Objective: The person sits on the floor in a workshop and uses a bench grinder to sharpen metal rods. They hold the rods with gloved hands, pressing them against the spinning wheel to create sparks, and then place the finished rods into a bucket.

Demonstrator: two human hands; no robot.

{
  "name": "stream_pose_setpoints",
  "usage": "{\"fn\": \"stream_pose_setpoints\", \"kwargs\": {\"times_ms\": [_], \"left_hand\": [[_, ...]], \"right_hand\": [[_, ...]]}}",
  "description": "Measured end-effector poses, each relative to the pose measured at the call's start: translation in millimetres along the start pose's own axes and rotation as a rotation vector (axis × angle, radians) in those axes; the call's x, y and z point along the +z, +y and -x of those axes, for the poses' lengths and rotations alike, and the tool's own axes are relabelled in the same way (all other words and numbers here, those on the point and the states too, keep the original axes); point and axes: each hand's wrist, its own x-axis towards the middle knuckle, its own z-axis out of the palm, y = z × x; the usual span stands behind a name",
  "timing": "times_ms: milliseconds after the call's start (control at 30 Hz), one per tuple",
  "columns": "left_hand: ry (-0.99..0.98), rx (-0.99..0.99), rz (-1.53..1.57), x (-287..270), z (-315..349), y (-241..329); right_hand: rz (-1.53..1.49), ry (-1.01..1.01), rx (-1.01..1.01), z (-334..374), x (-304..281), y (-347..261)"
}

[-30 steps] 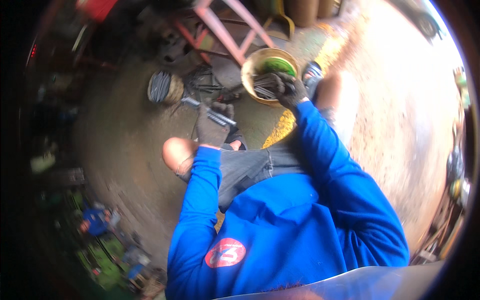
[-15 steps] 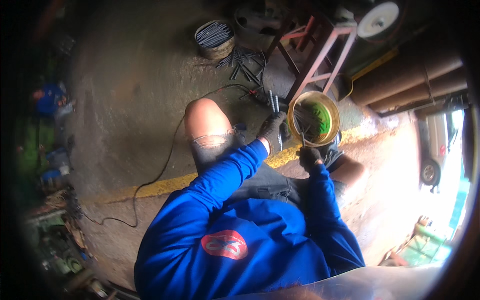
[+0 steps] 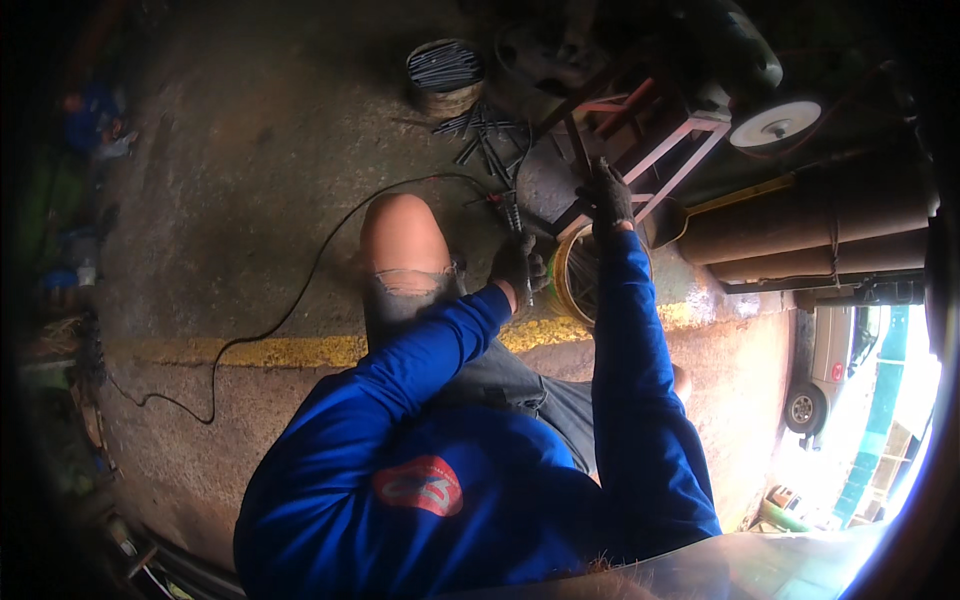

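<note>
My left hand (image 3: 513, 263), in a dark glove, is closed around a few ribbed metal rods (image 3: 513, 216). Their ends stick out above and below the fist, left of a yellowish bucket (image 3: 561, 282). Inside the bucket, thin rods (image 3: 582, 268) are partly hidden by my right forearm. My right hand (image 3: 610, 196), also gloved, is stretched out past the bucket's far rim, beside the reddish metal stand (image 3: 656, 180). Its fingers look extended and apart, with nothing visible in them.
Farther off stands a tub (image 3: 447, 85) full of dark rods, with more loose rods (image 3: 487, 145) on the floor. A black cable (image 3: 318, 318) crosses the floor at left. Large brown cylinders (image 3: 810, 220) lie at right, below a white disc (image 3: 775, 124).
My right hand has left the bucket's near side, where it held a rod, and reached forward over it. My left hand keeps the ribbed rods. The head view has shifted.
</note>
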Motion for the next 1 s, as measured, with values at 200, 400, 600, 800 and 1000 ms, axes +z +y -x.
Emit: {"fn": "stream_pose_setpoints", "kwargs": {"times_ms": [200, 400, 600, 800, 1000], "left_hand": [[0.019, -0.009, -0.081, 8, -6, -6], [-0.251, -0.074, -0.310, -5, -15, -41], [-0.353, -0.247, -0.572, 10, 47, -46], [-0.400, -0.249, -0.553, 9, 56, -53], [-0.276, 0.048, -0.505, 14, 50, -26]], "right_hand": [[1.005, 0.005, -0.753, 54, -46, 53], [-0.165, -0.059, -0.056, 161, -54, 124], [-0.116, -0.157, -0.091, 190, -74, 149], [-0.297, -0.102, -0.096, 191, -89, 158], [-0.453, -0.090, -0.177, 184, -103, 143]]}}
